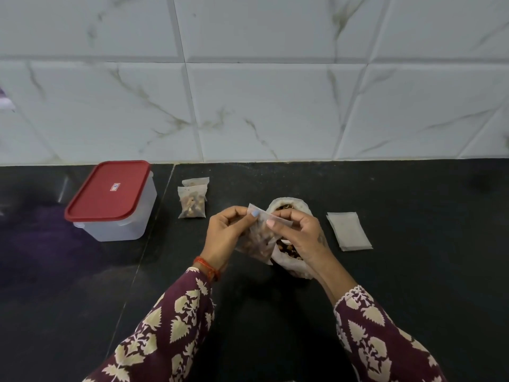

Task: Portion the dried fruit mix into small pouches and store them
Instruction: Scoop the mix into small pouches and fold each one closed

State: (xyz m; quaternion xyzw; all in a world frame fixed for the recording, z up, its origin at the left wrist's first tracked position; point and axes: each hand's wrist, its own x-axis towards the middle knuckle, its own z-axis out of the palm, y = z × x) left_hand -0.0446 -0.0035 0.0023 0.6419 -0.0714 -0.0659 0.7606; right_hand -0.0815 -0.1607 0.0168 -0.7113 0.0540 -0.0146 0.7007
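Observation:
A small clear pouch [259, 241] partly filled with dried fruit mix hangs above the black counter, held by both hands. My left hand [225, 238] pinches its top edge on the left, and my right hand [300, 235] pinches the same edge on the right. Behind and below the pouch stands the big open bag of dried fruit mix [289, 208], partly hidden by my right hand. Two filled pouches [192, 201] lie overlapping to the left of the bag. A stack of flat empty pouches [349, 230] lies to the right.
A translucent storage box with a red lid [110, 199] stands shut at the left of the counter [413, 271]. A marbled tile wall [261, 106] rises right behind the counter. A seam in the counter runs diagonally by the box.

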